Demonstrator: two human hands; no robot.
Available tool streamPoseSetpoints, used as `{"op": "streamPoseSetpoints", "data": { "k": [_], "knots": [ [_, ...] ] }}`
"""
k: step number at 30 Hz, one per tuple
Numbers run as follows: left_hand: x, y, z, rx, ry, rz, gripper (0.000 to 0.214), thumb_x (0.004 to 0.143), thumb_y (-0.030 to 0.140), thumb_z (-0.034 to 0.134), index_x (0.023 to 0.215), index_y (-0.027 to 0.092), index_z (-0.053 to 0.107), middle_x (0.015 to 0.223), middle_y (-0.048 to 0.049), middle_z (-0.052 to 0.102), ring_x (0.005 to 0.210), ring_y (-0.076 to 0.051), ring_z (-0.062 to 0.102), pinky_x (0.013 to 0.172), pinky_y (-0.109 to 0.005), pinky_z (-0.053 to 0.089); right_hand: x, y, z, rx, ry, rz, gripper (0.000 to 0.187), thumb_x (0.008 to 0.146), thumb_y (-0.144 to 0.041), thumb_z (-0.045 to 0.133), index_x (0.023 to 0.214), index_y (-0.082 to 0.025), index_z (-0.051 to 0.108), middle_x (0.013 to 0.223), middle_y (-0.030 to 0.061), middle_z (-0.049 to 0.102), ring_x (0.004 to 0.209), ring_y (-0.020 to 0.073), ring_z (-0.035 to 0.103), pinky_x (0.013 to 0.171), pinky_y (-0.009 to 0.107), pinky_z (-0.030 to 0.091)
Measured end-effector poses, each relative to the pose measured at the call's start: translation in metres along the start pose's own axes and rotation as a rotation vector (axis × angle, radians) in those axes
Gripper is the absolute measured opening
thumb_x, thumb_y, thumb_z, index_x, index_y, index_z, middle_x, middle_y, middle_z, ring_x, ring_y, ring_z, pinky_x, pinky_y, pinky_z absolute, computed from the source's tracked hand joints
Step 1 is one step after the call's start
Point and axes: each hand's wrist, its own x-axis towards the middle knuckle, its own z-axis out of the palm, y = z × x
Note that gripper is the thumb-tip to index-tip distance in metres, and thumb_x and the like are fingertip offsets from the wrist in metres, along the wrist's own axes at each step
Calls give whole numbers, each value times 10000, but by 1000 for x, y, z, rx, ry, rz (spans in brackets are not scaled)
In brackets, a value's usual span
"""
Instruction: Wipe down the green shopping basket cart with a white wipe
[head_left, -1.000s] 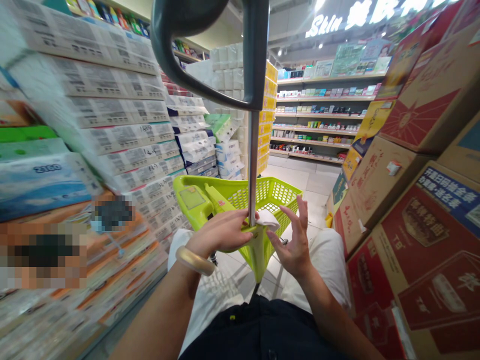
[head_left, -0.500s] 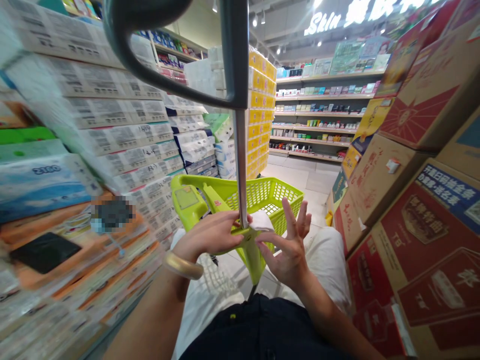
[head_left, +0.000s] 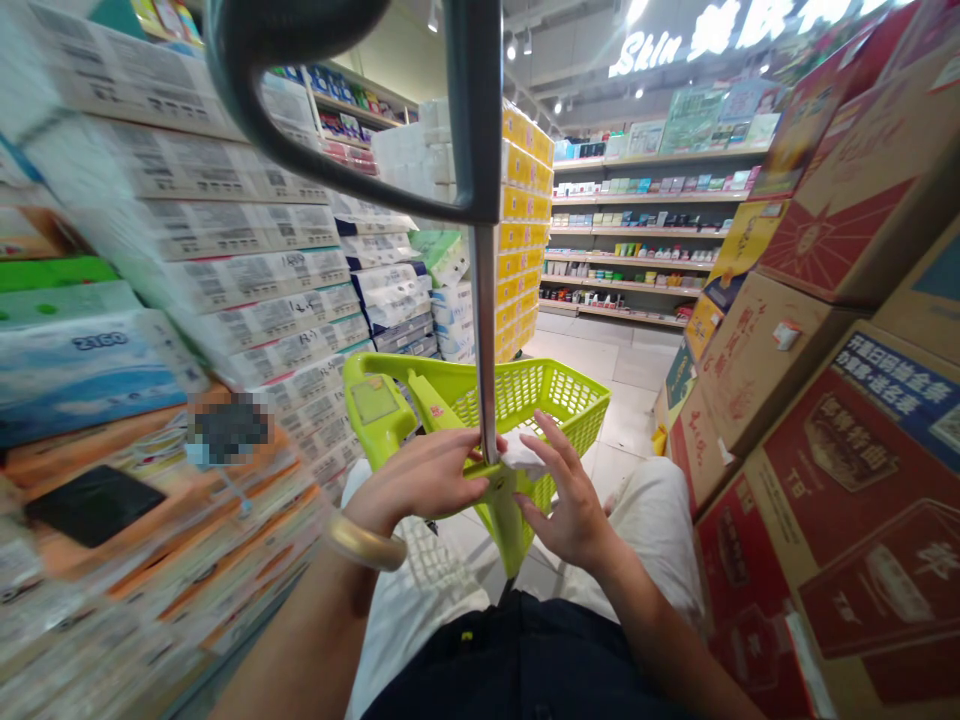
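Note:
A lime green shopping basket (head_left: 559,395) stands on the floor in front of me, with a metal pole (head_left: 486,330) rising from its near rim to a dark grey handle (head_left: 345,120) close to the camera. My left hand (head_left: 420,478) grips the basket rim at the pole's base, a gold bangle on the wrist. My right hand (head_left: 566,500) presses a small white cloth (head_left: 523,452) against the rim beside the pole, fingers curved over it.
Stacked tissue packs (head_left: 247,280) fill the left side. Brown and red cardboard boxes (head_left: 840,420) are piled on the right. A tiled aisle (head_left: 622,370) leads to shelves of bottles (head_left: 637,240) at the back. A dark phone-like item (head_left: 90,505) lies on the orange packs.
My right hand, held open with spread fingers just off the rim, has come down onto the white cloth. The left hand stays on the rim. The view shifted slightly.

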Motion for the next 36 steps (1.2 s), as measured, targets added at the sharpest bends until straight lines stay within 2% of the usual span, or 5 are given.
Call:
{"op": "streamPoseSetpoints", "data": {
  "k": [7,18,24,30,36],
  "knots": [
    [-7,9,1,52,16,-11,413,817,344,547,1224,288,586,1187,-22,700,1083,-245,659,920,-348,510,-10,18,17,-10,-53,-14,827,776,22,455,1523,-268,249,1553,80,367,1469,248,296,1180,523,347],
    [-18,15,5,40,71,74,378,820,317,560,1193,254,577,1244,-34,659,1143,-232,613,967,-335,487,-10,15,9,117,-43,-91,643,882,4,363,1446,-298,425,1392,59,575,1335,190,505,1111,433,459],
    [-20,15,5,26,85,73,338,829,369,574,1147,259,603,1195,-28,671,1101,-233,629,947,-332,499,-12,25,9,74,83,45,470,880,-37,422,1252,-242,622,1220,79,688,1170,194,642,1023,386,536],
    [-20,13,7,12,101,70,312,837,396,566,1113,261,619,1133,-30,690,1057,-227,644,920,-320,501,-8,4,10,154,38,1,432,883,-55,453,1225,-253,629,1202,68,698,1176,199,638,1025,386,532],
    [-21,15,7,35,81,38,316,848,430,550,1109,272,631,1055,-24,715,992,-223,666,858,-306,514,-7,16,14,127,126,80,323,897,-79,436,1100,-220,644,1147,90,715,1119,201,672,988,380,550]
  ]
}}
